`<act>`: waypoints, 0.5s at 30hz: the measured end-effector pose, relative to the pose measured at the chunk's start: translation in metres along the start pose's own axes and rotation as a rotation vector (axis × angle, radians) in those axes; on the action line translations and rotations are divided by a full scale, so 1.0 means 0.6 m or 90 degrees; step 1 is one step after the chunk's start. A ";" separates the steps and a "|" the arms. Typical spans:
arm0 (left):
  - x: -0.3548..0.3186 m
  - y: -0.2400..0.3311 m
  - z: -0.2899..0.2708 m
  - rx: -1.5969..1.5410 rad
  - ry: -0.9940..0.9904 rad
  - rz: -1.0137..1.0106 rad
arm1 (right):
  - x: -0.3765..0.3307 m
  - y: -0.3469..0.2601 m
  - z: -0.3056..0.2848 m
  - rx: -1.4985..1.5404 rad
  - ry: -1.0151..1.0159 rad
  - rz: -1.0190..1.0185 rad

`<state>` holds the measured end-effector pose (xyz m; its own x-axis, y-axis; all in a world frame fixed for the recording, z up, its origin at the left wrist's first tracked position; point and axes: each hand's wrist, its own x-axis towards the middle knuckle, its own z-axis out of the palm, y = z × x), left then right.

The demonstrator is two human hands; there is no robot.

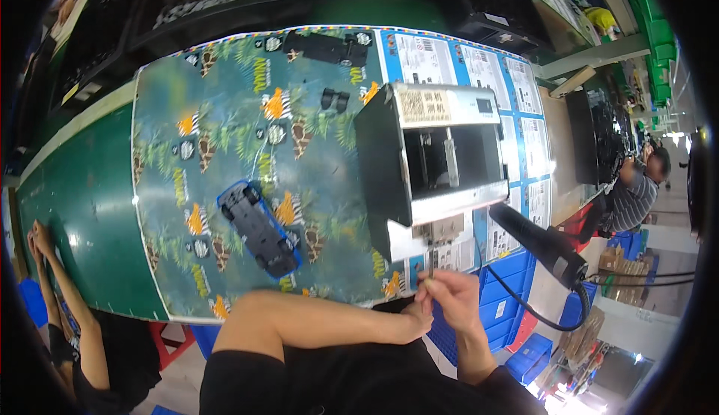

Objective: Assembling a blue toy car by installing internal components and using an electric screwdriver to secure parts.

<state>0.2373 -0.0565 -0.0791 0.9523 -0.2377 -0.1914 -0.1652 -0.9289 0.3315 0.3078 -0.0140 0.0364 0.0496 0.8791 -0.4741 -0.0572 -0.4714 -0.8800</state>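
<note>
Right hand (449, 295): raised just in front of the grey machine (442, 153), fingers pinched narrow on a small thin part (429, 273), held close for handling.
Left hand (410, 321): fingertips meet the right hand, steadying it; whether it grips anything, cannot tell.
Toy car chassis (258, 229): blue-edged, lying apart on the patterned mat (225, 115), within easy reach.
Power screwdriver (535, 243): hangs by the machine, beside the right hand.
Counter (82, 205): green, carrying the mat.
</note>
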 end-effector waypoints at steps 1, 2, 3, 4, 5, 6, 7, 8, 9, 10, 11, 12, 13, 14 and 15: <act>0.036 0.020 0.038 -0.038 0.052 -0.024 | -0.005 0.002 -0.003 -0.003 -0.019 -0.004; 0.071 0.036 0.075 -0.077 0.105 -0.047 | -0.003 0.000 -0.007 -0.007 -0.038 -0.007; 0.095 0.058 0.118 -0.117 0.154 -0.071 | 0.003 -0.001 -0.009 -0.006 -0.031 -0.007; 0.121 0.087 0.161 -0.157 0.204 -0.097 | 0.010 -0.003 -0.008 0.007 -0.041 -0.005; 0.136 0.105 0.202 -0.197 0.253 -0.126 | 0.016 -0.007 -0.003 0.020 -0.054 -0.004; 0.167 0.117 0.233 -0.238 0.301 -0.159 | 0.028 -0.014 0.005 0.010 -0.061 0.003; 0.188 0.126 0.266 -0.278 0.351 -0.189 | 0.035 -0.019 0.010 0.010 -0.060 0.002; 0.199 0.128 0.257 0.004 0.094 -0.098 | 0.040 -0.019 0.008 0.016 -0.046 0.013; 0.218 0.135 0.269 0.005 0.092 -0.093 | 0.045 -0.023 0.010 0.022 -0.038 0.024; 0.246 0.153 0.296 0.022 0.090 -0.100 | 0.049 -0.031 0.014 0.021 -0.033 0.025; 0.268 0.170 0.328 0.037 0.083 -0.116 | 0.053 -0.037 0.021 0.018 -0.038 0.019; 0.285 0.183 0.352 0.019 0.154 -0.132 | 0.056 -0.040 0.023 0.015 -0.039 0.013; 0.283 0.182 0.352 0.017 0.151 -0.131 | 0.057 -0.039 0.023 0.018 -0.038 0.014; 0.286 0.184 0.343 0.010 0.155 -0.127 | 0.056 -0.039 0.024 0.045 -0.024 0.020; 0.278 0.185 0.344 0.002 0.160 -0.124 | 0.054 -0.039 0.023 0.071 -0.010 0.026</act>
<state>0.3247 -0.2578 -0.2647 0.9996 0.0226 -0.0171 0.0268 -0.9511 0.3076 0.2969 0.0265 0.0419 0.0294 0.8610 -0.5078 -0.1693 -0.4963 -0.8515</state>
